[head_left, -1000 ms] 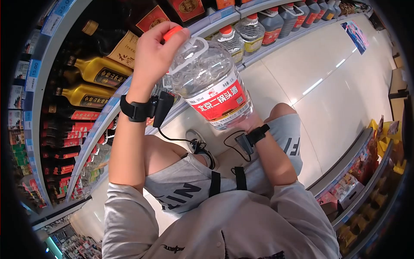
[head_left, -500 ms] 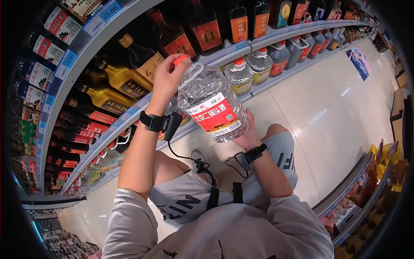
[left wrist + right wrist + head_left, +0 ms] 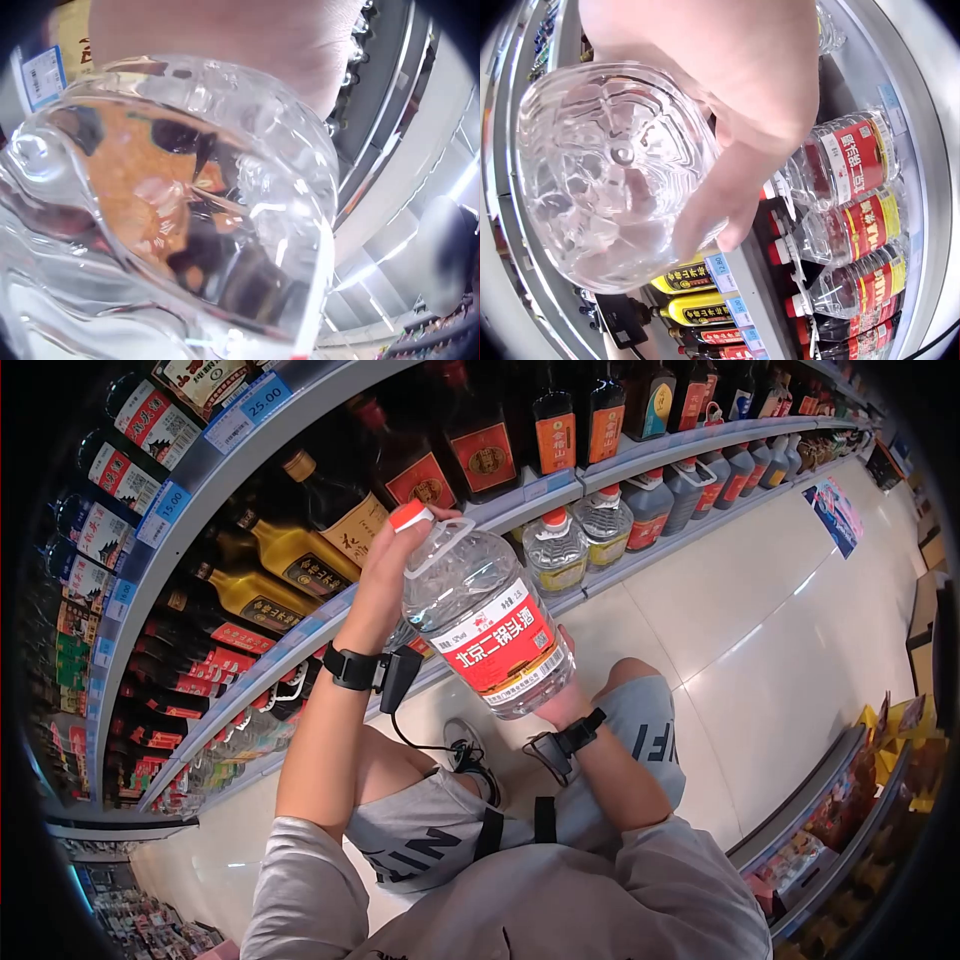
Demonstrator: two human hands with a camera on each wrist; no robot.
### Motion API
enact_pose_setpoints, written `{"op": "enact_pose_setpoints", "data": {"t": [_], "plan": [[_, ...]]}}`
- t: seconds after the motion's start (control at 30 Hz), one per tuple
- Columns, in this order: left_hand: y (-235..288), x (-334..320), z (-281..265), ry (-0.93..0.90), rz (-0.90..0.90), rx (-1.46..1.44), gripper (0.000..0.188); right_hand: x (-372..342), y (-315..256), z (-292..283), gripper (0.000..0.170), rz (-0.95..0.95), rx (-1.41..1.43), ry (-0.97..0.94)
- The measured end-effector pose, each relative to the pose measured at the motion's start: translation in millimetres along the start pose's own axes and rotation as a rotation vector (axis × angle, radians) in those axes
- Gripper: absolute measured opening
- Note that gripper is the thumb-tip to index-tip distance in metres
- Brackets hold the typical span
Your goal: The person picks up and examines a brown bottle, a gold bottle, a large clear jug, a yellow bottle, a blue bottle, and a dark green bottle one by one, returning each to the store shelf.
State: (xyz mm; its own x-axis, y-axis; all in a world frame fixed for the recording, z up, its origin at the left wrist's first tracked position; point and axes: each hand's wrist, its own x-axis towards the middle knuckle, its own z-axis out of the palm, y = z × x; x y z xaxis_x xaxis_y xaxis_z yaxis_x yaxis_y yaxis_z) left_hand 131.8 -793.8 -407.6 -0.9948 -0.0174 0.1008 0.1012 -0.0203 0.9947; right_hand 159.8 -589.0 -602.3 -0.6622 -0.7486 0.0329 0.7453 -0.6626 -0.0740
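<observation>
A large clear plastic bottle (image 3: 490, 630) with a red and white label and a red cap (image 3: 407, 515) is held tilted, its cap towards the upper left. My left hand (image 3: 386, 570) grips it at the neck beside the cap; some fingers are hidden. At the lower end, my right hand (image 3: 562, 695) holds the base from below and the side. In the left wrist view, the clear bottle wall (image 3: 300, 165) fills the area below the left hand (image 3: 225, 37). The right wrist view has the ribbed bottle base (image 3: 622, 154), with the right hand's (image 3: 742, 97) fingers curved along its side.
Curved shelves (image 3: 330, 598) of dark and gold bottles rise at the left and top, with blue price tags (image 3: 265, 398). Large jugs (image 3: 555, 552) line the low shelf. Packaged goods (image 3: 800, 857) stand at lower right, beyond the tiled floor (image 3: 750, 630).
Compared with one second ago, more upper shelving is in view. Since half a second ago, the bottle has shifted slightly down, and the left hand sits lower beside the cap.
</observation>
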Motion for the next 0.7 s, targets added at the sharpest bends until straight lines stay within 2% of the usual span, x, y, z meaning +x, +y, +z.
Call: {"op": "enact_pose_setpoints", "data": {"t": [0.13,0.2,0.33,0.4,0.47,0.5,0.53,0.6,0.63,0.67,0.7], "plan": [[-14,3,-5,-0.076,-0.152,-0.112,0.047,0,0,-4,0.069,0.07,0.052,-0.007],[-15,4,-5,-0.066,-0.163,-0.089,0.051,3,3,-7,0.065,0.114,0.066,0.059],[-20,5,-11,-0.006,-0.208,-0.12,0.053,1,4,1,0.064,0.143,0.046,0.111],[-21,3,-13,0.057,-0.284,-0.339,0.051,1,2,1,0.065,0.158,0.039,0.089],[-20,3,-16,0.09,-0.258,-0.31,0.053,3,0,-13,0.066,0.19,-0.106,0.057],[-22,4,-20,0.102,-0.265,-0.299,0.053,3,-1,-13,0.066,0.131,-0.255,0.132],[-23,5,-23,0.116,-0.271,-0.29,0.053,3,-1,-12,0.066,0.129,-0.255,0.134],[-21,6,-21,0.089,-0.272,-0.34,0.052,5,-1,-6,0.066,-0.007,-0.467,0.333],[-19,6,-19,0.14,-0.234,-0.323,0.052,5,0,-3,0.065,-0.095,-0.486,0.349],[-17,7,-16,0.186,-0.196,-0.306,0.052,3,-4,1,0.065,-0.099,-0.485,0.353],[-13,6,-15,0.168,-0.186,-0.276,0.054,3,-13,6,0.063,-0.177,-0.584,0.291]]}}
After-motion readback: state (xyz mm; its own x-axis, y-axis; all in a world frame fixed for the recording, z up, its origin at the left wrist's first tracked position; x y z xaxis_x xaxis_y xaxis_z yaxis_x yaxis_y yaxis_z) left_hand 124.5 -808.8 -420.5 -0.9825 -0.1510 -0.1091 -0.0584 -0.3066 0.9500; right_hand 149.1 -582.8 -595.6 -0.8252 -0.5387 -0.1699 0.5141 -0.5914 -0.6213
